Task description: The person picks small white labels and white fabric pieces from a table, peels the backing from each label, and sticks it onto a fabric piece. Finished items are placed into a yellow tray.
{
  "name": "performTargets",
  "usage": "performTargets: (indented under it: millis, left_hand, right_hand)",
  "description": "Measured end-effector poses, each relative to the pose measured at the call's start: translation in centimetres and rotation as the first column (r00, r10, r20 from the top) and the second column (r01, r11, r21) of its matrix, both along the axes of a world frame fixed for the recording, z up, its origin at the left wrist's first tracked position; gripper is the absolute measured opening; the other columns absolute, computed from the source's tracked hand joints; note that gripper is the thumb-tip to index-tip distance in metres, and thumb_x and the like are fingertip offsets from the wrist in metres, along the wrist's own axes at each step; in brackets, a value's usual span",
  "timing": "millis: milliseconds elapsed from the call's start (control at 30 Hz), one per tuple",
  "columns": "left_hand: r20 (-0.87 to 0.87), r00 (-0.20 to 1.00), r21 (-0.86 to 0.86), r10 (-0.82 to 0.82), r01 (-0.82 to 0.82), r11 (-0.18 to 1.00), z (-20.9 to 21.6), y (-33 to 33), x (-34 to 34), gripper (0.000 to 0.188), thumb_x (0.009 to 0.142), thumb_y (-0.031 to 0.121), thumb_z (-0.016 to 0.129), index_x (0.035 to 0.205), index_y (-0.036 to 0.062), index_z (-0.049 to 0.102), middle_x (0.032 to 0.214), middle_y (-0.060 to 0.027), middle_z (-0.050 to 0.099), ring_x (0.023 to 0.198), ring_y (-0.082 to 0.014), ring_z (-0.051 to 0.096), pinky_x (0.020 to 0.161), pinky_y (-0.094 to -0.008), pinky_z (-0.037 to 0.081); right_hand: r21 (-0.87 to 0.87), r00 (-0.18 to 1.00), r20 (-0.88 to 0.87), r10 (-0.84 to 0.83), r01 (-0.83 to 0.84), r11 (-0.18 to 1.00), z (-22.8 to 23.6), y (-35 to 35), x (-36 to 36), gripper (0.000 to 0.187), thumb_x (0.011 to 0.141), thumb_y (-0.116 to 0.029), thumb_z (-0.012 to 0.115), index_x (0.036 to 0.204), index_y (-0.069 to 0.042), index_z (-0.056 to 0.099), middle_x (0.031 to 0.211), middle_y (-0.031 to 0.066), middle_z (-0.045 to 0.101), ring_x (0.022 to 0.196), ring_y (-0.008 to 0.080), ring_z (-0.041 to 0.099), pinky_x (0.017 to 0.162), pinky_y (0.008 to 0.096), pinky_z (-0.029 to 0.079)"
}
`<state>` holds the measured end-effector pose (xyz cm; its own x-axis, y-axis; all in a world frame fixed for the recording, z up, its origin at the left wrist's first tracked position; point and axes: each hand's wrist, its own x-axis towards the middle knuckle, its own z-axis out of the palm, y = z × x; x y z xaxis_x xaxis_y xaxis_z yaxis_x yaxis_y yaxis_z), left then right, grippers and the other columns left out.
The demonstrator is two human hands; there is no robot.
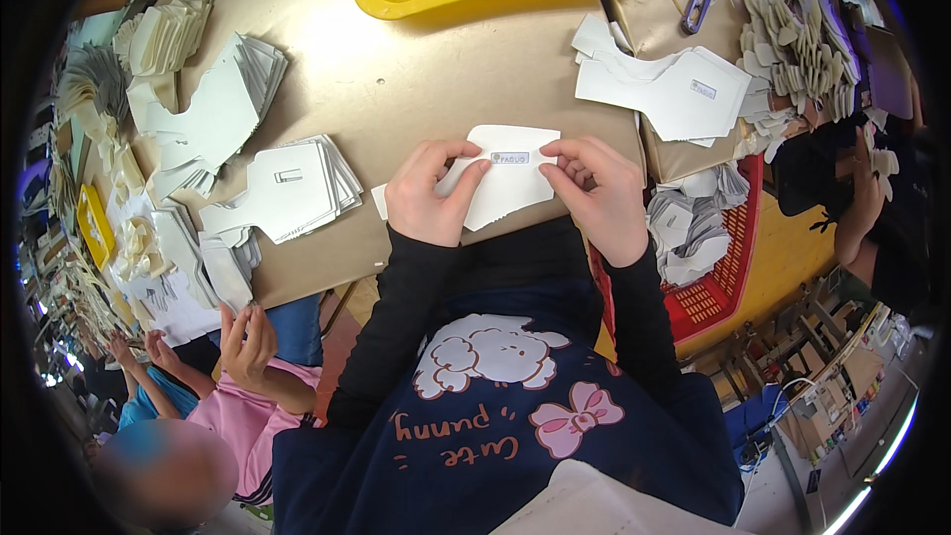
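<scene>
Between my two hands, over the table's near edge, is a white leather-like cut piece (pixel 507 200). A small rectangular label (pixel 511 159) sits on its upper middle. My left hand (pixel 434 190) pinches the piece at the label's left side, thumb and forefinger closed. On the other side, my right hand (pixel 598 193) grips the piece near the label's right end, fingers curled. A narrow part of white material shows past my left hand; whether it belongs to the same piece I cannot tell.
A yellow tray (pixel 396 6) of labels stands at the far side, with thread snips (pixel 699 2) to its right. Stacked white pieces lie left (pixel 282 188) and right (pixel 664 89). A red basket (pixel 738 272) holds more pieces. At left, a co-worker's hand (pixel 248 345) nears a stack.
</scene>
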<state>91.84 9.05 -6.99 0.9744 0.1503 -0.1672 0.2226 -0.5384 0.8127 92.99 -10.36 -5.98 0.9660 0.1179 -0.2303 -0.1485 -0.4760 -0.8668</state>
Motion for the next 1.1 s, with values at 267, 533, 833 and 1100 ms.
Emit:
performTargets:
  millis: [267, 533, 833, 1100]
  left_hand:
    - [0.038, 0.999, 0.033, 0.004, -0.005, 0.999, 0.0, -0.25, -0.05, 0.015, 0.079, 0.012, 0.078, 0.091, 0.0041, 0.071, 0.081, -0.0029, 0.068, 0.06, -0.0101, 0.049, 0.058, -0.024, 0.042]
    - [0.056, 0.998, 0.028, 0.002, -0.004, 1.0, -0.12, -0.25, -0.01, 0.015, 0.079, 0.012, 0.078, 0.09, 0.0041, 0.071, 0.081, -0.003, 0.067, 0.061, -0.0107, 0.049, 0.058, -0.0247, 0.042]
    - [0.061, 0.998, 0.108, -0.017, 0.011, 0.994, 0.03, -0.59, -0.19, 0.009, 0.081, 0.013, 0.075, 0.088, 0.0087, 0.07, 0.085, -0.0046, 0.066, 0.075, -0.0234, 0.066, 0.065, -0.0332, 0.05]
    - [0.129, 0.99, 0.143, -0.057, 0.038, 0.989, -0.29, -0.62, -0.38, 0.009, 0.082, 0.015, 0.073, 0.09, 0.011, 0.069, 0.088, -0.003, 0.065, 0.071, -0.0243, 0.065, 0.06, -0.0343, 0.049]
  right_hand:
    - [0.002, 1.0, -0.004, -0.007, 0.007, 1.0, -0.02, 0.06, -0.04, 0.017, 0.081, 0.001, 0.072, 0.097, -0.001, 0.07, 0.076, 0.0022, 0.058, 0.061, 0.0063, 0.052, 0.056, 0.0203, 0.042]
    - [-0.001, 1.0, 0.0, 0.0, 0.0, 1.0, -0.06, 0.05, -0.02, 0.017, 0.08, 0.001, 0.072, 0.097, -0.001, 0.07, 0.076, 0.002, 0.058, 0.061, 0.0062, 0.051, 0.056, 0.0206, 0.042]
    - [0.013, 1.0, 0.017, -0.014, 0.014, 1.0, -0.14, 0.04, -0.04, 0.018, 0.079, 0.001, 0.072, 0.097, 0.0, 0.07, 0.076, 0.0025, 0.059, 0.06, 0.0072, 0.052, 0.056, 0.0213, 0.043]
    - [-0.003, 1.0, 0.03, 0.007, -0.007, 1.0, 0.11, 0.24, 0.17, 0.016, 0.081, -0.001, 0.069, 0.098, -0.001, 0.068, 0.073, 0.0062, 0.055, 0.057, 0.0139, 0.053, 0.055, 0.0272, 0.045]
